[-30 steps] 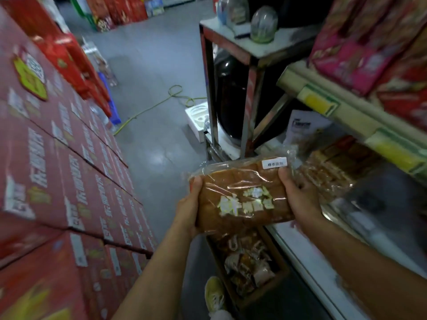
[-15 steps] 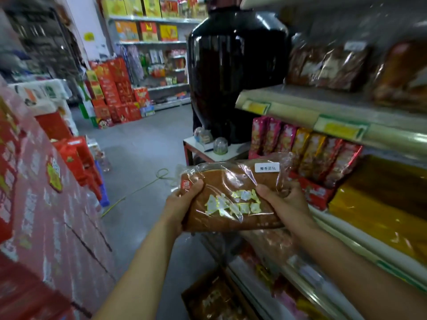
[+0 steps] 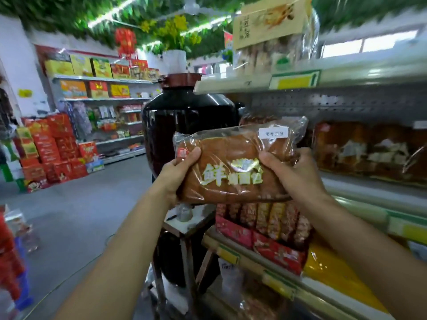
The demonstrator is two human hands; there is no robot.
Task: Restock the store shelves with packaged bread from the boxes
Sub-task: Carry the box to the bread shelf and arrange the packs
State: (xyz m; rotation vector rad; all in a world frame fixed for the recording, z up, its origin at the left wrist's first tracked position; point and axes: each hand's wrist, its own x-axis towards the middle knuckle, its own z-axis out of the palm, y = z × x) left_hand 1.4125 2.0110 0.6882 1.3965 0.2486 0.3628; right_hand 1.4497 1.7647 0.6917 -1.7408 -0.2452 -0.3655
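Both hands hold one bread package (image 3: 233, 167) up in front of the shelf unit, at about the height of the middle shelf (image 3: 369, 190). Package is a brown loaf in a clear plastic bag with yellow-white printed characters on the front and a small white label near the top right corner.

Left hand (image 3: 178, 174): grips the left end of the package. Thumb lies across the front face near a small red sticker, pressed flat on the plastic. Other fingers are wrapped behind the bag, hidden; cannot tell how spread they are.

Right hand (image 3: 291, 172): grips the right end. Thumb presses on the front near the printed characters, fingers curl round the right edge and bunch the loose plastic there. Fingertips mostly hidden behind the bag.

Package is tilted slightly, right end higher, held in the air, touching no shelf.

Behind it on the middle shelf: more bagged bread (image 3: 369, 153), blurred. Upper shelf (image 3: 300, 79) carries a tall clear package with a tan card label (image 3: 270, 31). Lower shelf holds a row of red and orange snack packs (image 3: 265, 227). A large dark jar (image 3: 184, 125) stands on a small stand just left of the shelves. Stacked red boxes (image 3: 53, 148) far left across the aisle.
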